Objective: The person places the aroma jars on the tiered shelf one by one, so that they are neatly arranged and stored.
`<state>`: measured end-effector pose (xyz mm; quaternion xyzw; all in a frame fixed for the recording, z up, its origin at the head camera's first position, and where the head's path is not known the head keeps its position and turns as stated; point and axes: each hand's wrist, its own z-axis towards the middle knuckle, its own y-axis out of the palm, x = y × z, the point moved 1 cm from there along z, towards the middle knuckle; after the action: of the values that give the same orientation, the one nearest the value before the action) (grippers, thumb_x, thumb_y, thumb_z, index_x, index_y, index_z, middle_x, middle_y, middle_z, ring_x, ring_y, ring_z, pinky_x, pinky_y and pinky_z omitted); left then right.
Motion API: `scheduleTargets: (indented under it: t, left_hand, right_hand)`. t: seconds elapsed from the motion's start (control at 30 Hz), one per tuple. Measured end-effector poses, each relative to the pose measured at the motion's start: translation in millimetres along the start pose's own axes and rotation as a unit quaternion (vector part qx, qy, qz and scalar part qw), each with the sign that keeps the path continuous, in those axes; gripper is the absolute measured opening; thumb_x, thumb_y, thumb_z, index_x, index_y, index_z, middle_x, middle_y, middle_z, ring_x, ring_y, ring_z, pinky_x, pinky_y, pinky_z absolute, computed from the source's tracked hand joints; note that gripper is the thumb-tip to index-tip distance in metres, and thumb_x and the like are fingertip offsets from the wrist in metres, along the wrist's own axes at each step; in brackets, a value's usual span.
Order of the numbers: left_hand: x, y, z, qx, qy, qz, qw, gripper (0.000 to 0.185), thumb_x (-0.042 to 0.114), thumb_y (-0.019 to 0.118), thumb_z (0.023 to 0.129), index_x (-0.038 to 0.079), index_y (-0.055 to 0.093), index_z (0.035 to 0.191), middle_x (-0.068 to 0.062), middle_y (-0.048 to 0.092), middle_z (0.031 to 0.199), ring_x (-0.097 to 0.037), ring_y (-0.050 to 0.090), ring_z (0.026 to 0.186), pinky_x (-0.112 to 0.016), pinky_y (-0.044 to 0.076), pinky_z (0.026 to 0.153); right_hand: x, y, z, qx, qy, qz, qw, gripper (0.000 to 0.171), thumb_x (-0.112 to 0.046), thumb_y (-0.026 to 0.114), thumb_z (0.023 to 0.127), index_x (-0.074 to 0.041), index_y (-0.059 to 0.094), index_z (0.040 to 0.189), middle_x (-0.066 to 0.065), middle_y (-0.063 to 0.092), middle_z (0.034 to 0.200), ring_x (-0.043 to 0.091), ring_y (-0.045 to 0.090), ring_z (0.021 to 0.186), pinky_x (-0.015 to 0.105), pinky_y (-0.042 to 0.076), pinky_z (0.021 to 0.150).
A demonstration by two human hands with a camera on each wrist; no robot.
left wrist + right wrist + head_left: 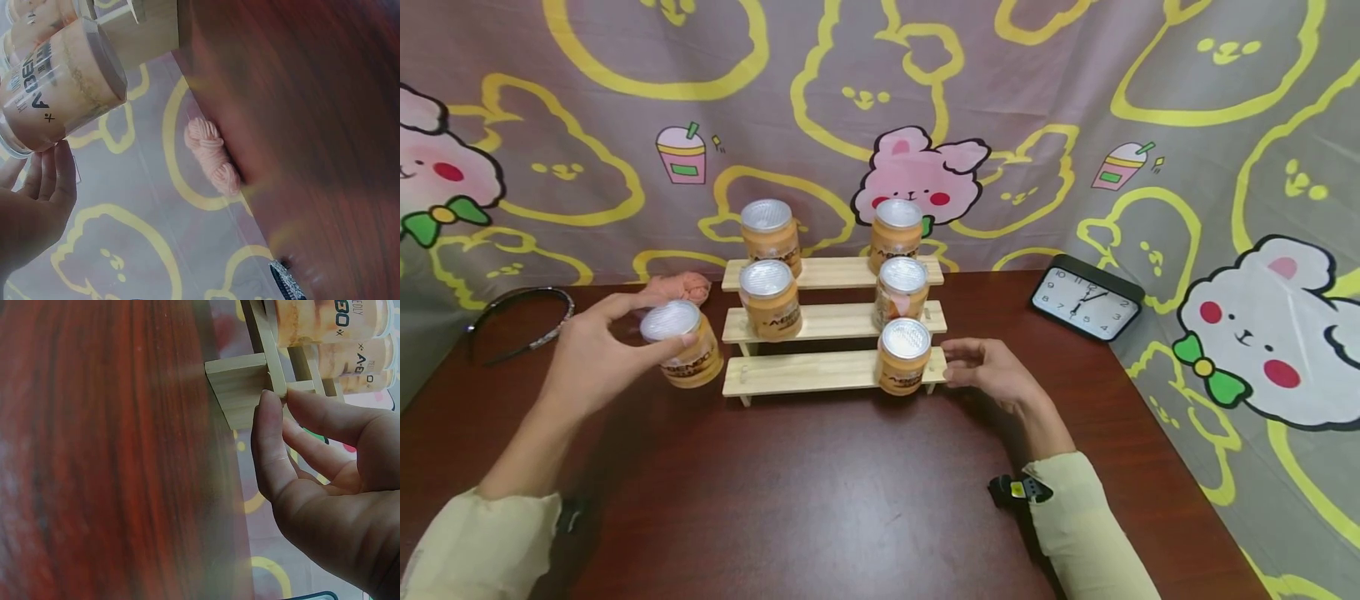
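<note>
Pale sleeves frame the near edge of the dark tabletop [850,500]. The left hand [587,358] grips a jar [681,342] by its silvery lid, just left of the wooden stepped rack [820,372], above the tabletop. The jar is clear with orange-tan contents; its black lettering is only partly readable. The right hand [992,371], fingers loosely bent, touches the rack's lowest step beside another jar [904,356].

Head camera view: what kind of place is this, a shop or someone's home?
Probably a staged tabletop set, not a shop: a cartoon-bunny cloth backdrop wraps a dark wooden table, with a small wooden step shelf of jars and a desk clock.
</note>
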<state>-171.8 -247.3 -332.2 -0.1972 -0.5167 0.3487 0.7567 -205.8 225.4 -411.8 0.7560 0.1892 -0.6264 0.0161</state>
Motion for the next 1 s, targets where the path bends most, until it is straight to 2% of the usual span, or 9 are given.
scheduleTargets:
  t: [0.2,0.43,0.6,0.77,0.83,1.0]
  left_hand:
    - [5.4,6.4,-2.9,-0.004,0.018,-0.01,0.9998,0.056,0.029,0.094,0.071,0.009,0.073,0.119,-0.015,0.067,0.126,-0.028,0.056,0.107,-0.022,0.034,0.079]
    - [11.6,16.4,-5.1,0.0,0.037,-0.039,0.9986,0.055,0.022,0.097,0.067,0.008,0.075,0.115,-0.012,0.071,0.118,-0.022,0.056,0.112,-0.015,0.033,0.088]
    - [17.4,22.4,-6.6,-0.015,0.021,-0.043,0.9988,0.058,0.027,0.096,0.07,0.006,0.072,0.119,-0.013,0.069,0.122,-0.026,0.055,0.113,-0.026,0.036,0.089]
    - [22.3,29.9,-8.3,-0.024,0.016,-0.048,0.9984,0.055,0.028,0.095,0.07,0.007,0.072,0.115,-0.012,0.069,0.117,-0.025,0.055,0.107,-0.035,0.037,0.085]
    - [23.7,32.8,-9.0,-0.024,0.021,-0.05,0.9983,0.054,0.028,0.096,0.07,0.009,0.072,0.114,-0.01,0.069,0.117,-0.024,0.055,0.108,-0.033,0.037,0.085]
    - [27.3,40.8,-10.1,-0.008,0.056,-0.058,0.9967,0.054,0.024,0.097,0.066,0.01,0.073,0.113,-0.008,0.071,0.114,-0.022,0.056,0.106,-0.024,0.036,0.086]
  right_hand:
    - [0,1,0,0.0,-0.004,0.003,1.0,0.051,0.01,0.065,0.092,0.015,0.048,0.14,0.032,0.055,0.133,0.024,0.065,0.104,0.039,0.058,0.085]
    - [0,1,0,-0.001,-0.004,0.002,1.0,0.052,0.01,0.066,0.092,0.014,0.048,0.141,0.032,0.056,0.134,0.025,0.065,0.106,0.039,0.058,0.086]
    - [0,1,0,-0.003,-0.002,0.001,1.0,0.052,0.01,0.066,0.092,0.014,0.048,0.14,0.032,0.056,0.133,0.026,0.065,0.107,0.04,0.058,0.086]
    - [0,1,0,-0.002,0.0,0.001,1.0,0.052,0.01,0.066,0.091,0.014,0.048,0.14,0.032,0.057,0.133,0.025,0.065,0.105,0.039,0.058,0.085]
    - [0,1,0,-0.001,0.0,0.001,1.0,0.052,0.011,0.066,0.091,0.014,0.048,0.14,0.032,0.057,0.133,0.024,0.065,0.105,0.039,0.058,0.085]
    - [1,0,-1,-0.001,-0.003,0.003,1.0,0.052,0.012,0.065,0.091,0.015,0.048,0.14,0.032,0.056,0.133,0.023,0.065,0.104,0.038,0.058,0.084]
